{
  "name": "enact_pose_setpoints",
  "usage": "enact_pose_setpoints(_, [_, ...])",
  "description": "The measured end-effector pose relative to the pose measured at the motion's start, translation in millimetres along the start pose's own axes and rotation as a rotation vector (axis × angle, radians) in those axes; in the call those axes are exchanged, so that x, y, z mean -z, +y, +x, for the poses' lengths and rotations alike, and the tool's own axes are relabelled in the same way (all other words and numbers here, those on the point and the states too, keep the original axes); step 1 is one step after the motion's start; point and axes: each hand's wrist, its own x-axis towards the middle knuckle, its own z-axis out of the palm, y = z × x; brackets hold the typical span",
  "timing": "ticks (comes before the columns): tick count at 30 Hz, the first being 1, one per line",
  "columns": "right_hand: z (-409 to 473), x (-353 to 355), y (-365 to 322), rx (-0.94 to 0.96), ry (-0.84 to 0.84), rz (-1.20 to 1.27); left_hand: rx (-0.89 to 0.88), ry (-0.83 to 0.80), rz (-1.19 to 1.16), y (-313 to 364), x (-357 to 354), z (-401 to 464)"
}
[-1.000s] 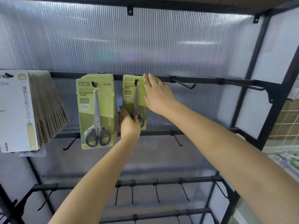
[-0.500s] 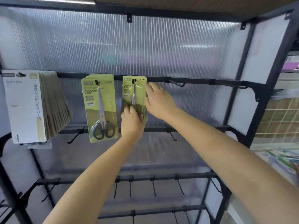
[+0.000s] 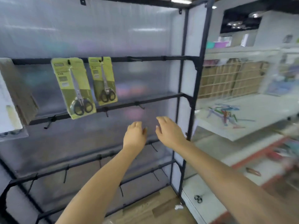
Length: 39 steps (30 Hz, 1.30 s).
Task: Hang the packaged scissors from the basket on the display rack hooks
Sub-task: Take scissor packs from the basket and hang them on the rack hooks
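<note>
Two green packs of scissors hang from hooks on the top bar of the black display rack (image 3: 181, 94). The larger pack (image 3: 73, 87) is on the left and the smaller pack (image 3: 103, 80) hangs just to its right. My left hand (image 3: 135, 135) and my right hand (image 3: 169, 130) float side by side below and to the right of the packs, fingers spread and holding nothing. Neither hand touches the rack. The basket is out of view.
A thick stack of white and brown packs (image 3: 14, 101) hangs at the far left. Bare hooks (image 3: 140, 105) stick out from the lower bars. A white shelf (image 3: 242, 115) with coloured items stands to the right. Wooden floor (image 3: 145, 209) shows below.
Both hands let go of the smaller scissors pack and dropped down and to the right. The pack stays hanging on its hook. The view swung to the right.
</note>
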Motion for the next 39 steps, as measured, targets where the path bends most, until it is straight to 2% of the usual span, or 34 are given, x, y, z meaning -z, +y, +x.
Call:
enact_pose_setpoints(9, [-179,1,73,-0.391,-0.119,-0.031,-0.301,-0.336,-0.019,86,-90,-102])
enact_pose_setpoints(17, [-296,39,151,-0.73,-0.09,-0.035,-0.54,-0.542,-0.055,168,-169,-167])
enact_pose_setpoints(20, [-333,49,180,-0.823,-0.037,0.015,-0.551,-0.629,-0.081,196,-199,-184])
enact_pose_setpoints(25, [-393,45,228,-1.012,-0.054,0.058,-0.548,-0.734,-0.04,224,-258,-216])
enact_pose_setpoints(28, [-427,22,254,-1.063,-0.104,0.027,-0.58,-0.797,0.009,224,-300,-230])
enact_pose_setpoints(31, [-456,-17,268,-1.096,-0.193,0.024,-0.534,-0.856,0.051,204,-348,-247])
enact_pose_setpoints(36, [-501,-117,274,-1.172,-0.4,0.157,-0.468,-0.992,0.127,128,-415,-285])
enact_pose_setpoints(39, [-520,-190,277,-1.174,-0.495,0.232,-0.37,-1.09,0.146,76,-464,-301])
